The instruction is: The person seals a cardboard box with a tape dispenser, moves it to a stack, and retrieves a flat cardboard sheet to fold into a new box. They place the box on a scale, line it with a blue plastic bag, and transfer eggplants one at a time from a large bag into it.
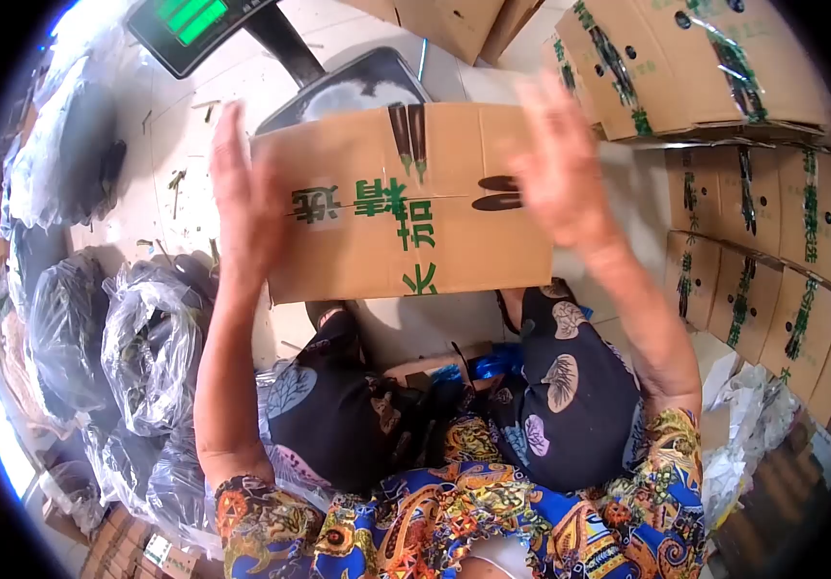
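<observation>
A brown cardboard box with green Chinese characters and pictures of eggplants is in front of my knees, its flaps closed along a middle seam. My left hand is at its left edge, fingers stretched out and blurred by motion. Over the box's right end is my right hand, also blurred, with fingers extended and apart. Just beyond the box, partly hidden by it, lies the metal pan of a platform scale. The scale's display glows green at the upper left.
Stacked printed cartons stand on the right, with another carton at the top. Clear plastic bags with dark contents crowd the left side. Plant scraps litter the tiled floor. Crumpled plastic lies at the lower right.
</observation>
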